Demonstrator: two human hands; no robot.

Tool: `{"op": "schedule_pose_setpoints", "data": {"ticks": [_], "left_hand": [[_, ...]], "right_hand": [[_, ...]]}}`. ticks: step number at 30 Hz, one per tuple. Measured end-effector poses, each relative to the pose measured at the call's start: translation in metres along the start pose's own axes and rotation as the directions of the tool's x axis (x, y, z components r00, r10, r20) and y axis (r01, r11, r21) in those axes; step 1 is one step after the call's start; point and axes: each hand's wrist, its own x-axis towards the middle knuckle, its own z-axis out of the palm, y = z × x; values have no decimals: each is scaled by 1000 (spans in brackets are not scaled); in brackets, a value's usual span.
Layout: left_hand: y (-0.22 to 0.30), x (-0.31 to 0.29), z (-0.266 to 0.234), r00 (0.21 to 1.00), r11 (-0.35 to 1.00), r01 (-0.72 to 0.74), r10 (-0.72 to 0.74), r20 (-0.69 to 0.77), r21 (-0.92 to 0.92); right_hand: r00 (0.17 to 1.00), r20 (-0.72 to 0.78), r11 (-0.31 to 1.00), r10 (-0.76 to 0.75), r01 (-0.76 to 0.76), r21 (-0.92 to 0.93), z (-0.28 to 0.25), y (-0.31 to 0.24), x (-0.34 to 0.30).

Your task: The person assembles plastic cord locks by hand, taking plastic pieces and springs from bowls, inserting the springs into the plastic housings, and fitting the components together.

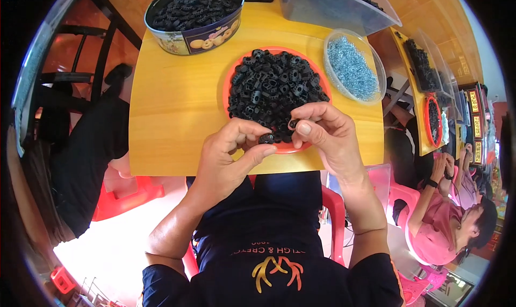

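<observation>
My left hand (pixel 219 155) pinches a small black plastic piece (pixel 266 138) between thumb and fingertips. Close beside it, my right hand (pixel 336 140) is closed in a pinch on another small black plastic piece (pixel 293 123), mostly covered by the fingers. The two pieces are apart. Both hands hover over the near rim of a round orange-red tray (pixel 227 81), heaped with black plastic pieces (pixel 274 86) that have holes and slots. To the right of the tray, a clear round tub (pixel 380 73) holds a pile of small silvery-blue parts (pixel 352 68), probably springs.
An oval tin (pixel 215 41) full of black pieces stands at the table's (pixel 172 113) far left. A clear plastic bin (pixel 333 11) sits at the far right. People sit at both sides; on the right, a person in pink (pixel 438 231) works near another table holding bins.
</observation>
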Motion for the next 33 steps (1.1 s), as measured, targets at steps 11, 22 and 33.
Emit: {"op": "schedule_pose_setpoints", "data": {"ticks": [11,22,33], "left_hand": [[-4,19,22,989,989,-147,146,-16,-6],[10,18,28,1000,989,-19,18,-8,-145],[9,20,29,982,982,-189,189,1,7]], "right_hand": [[987,24,986,-158,159,-55,1,6,-9],[910,-13,821,-415,367,-438,4,7,-12],[807,179,556,-563,530,-640,4,-16,-13]]}}
